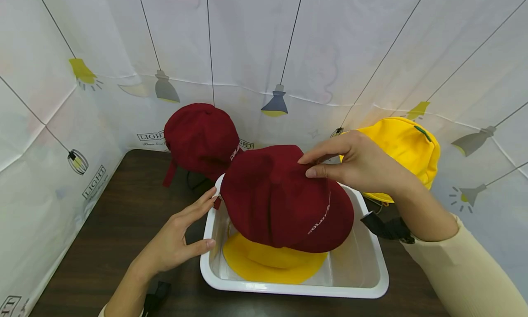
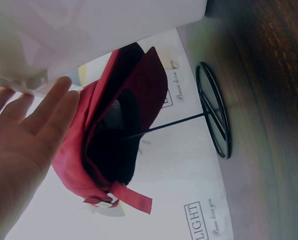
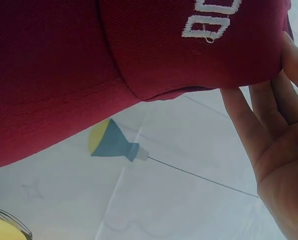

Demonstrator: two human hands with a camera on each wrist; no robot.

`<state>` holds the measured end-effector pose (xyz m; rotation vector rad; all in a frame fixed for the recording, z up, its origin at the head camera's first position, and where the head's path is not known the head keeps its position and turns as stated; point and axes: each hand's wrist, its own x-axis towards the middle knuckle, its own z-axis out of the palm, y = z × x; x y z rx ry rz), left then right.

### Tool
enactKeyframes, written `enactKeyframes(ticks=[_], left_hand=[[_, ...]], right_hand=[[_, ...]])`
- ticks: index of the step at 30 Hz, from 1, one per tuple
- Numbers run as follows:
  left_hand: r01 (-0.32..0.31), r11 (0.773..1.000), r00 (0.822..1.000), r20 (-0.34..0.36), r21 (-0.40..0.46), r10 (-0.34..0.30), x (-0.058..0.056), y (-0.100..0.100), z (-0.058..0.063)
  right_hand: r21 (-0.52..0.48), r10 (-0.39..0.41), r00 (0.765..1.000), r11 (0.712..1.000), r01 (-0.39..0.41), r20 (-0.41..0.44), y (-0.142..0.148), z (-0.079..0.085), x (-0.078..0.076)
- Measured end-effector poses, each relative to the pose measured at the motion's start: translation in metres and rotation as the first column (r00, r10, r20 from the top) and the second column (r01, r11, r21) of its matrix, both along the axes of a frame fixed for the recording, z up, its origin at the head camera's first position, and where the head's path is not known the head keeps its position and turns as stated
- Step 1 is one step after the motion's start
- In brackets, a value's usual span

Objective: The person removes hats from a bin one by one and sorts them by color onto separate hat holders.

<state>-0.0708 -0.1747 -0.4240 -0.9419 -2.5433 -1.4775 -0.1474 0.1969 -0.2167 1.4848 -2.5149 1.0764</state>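
Note:
A dark red baseball cap (image 1: 268, 197) with white lettering is above the white plastic tub (image 1: 247, 287), its brim pointing to the right. My right hand (image 1: 354, 163) pinches the top of its crown between thumb and fingers; the right wrist view shows the same cap (image 3: 154, 55) close up. Under it, partly covered, a yellow hat (image 1: 272, 262) lies in the tub. With fingers straight, my left hand (image 1: 177, 236) touches the tub's left side near the rim.
Behind the tub on the left, another red cap (image 1: 200, 138) hangs on a thin black stand (image 2: 214, 110). A yellow hat (image 1: 400, 147) with a small green tab is at the back right. A patterned white curtain (image 1: 247, 41) encloses the dark wooden table (image 1: 107, 234).

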Motion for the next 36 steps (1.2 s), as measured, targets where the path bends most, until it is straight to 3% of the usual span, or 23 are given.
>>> enactKeyframes(ticks=[9,21,36], left_hand=[[-0.032,0.999,0.999,-0.007,-0.014,0.032,0.0,-0.001,-0.004],[-0.004,1.0,1.0,-0.002,-0.011,0.004,0.001,0.001,0.002],[-0.012,1.0,1.0,-0.015,-0.021,0.012,0.001,0.001,-0.001]], right_hand=[[-0.016,-0.055,0.998,0.998,0.055,0.007,-0.007,0.009,-0.007],[-0.075,-0.153,0.988,0.985,0.154,0.016,-0.016,0.02,-0.02],[-0.088,-0.262,0.965,0.961,0.26,-0.001,-0.036,0.029,-0.041]])
